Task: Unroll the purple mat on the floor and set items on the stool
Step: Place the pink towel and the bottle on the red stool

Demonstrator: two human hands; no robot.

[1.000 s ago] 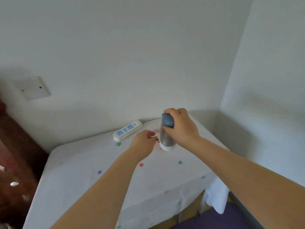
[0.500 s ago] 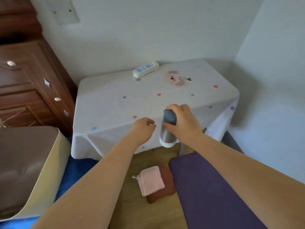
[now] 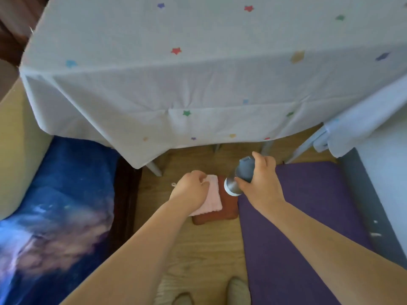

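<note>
My right hand (image 3: 261, 183) grips a steel bottle (image 3: 240, 177) with a grey-blue lid and a white base, held tilted in the air over the right edge of a low brown stool (image 3: 229, 205). A folded pink towel (image 3: 212, 198) lies on the stool's left part. My left hand (image 3: 190, 191) rests on the towel's left side with the fingers curled over it; whether it grips the towel is unclear. The purple mat (image 3: 308, 216) lies flat on the wooden floor to the right of the stool.
A table under a white star-print cloth (image 3: 176, 84) fills the upper view, its legs just behind the stool. A bed with a blue galaxy sheet (image 3: 55, 205) borders the left. A grey wall base (image 3: 374, 194) runs along the right. My feet (image 3: 237, 291) stand at the bottom.
The bottle has come off the table and down toward the stool in my right hand. My left hand dropped onto the pink towel. My view tilted from the wall down to the floor.
</note>
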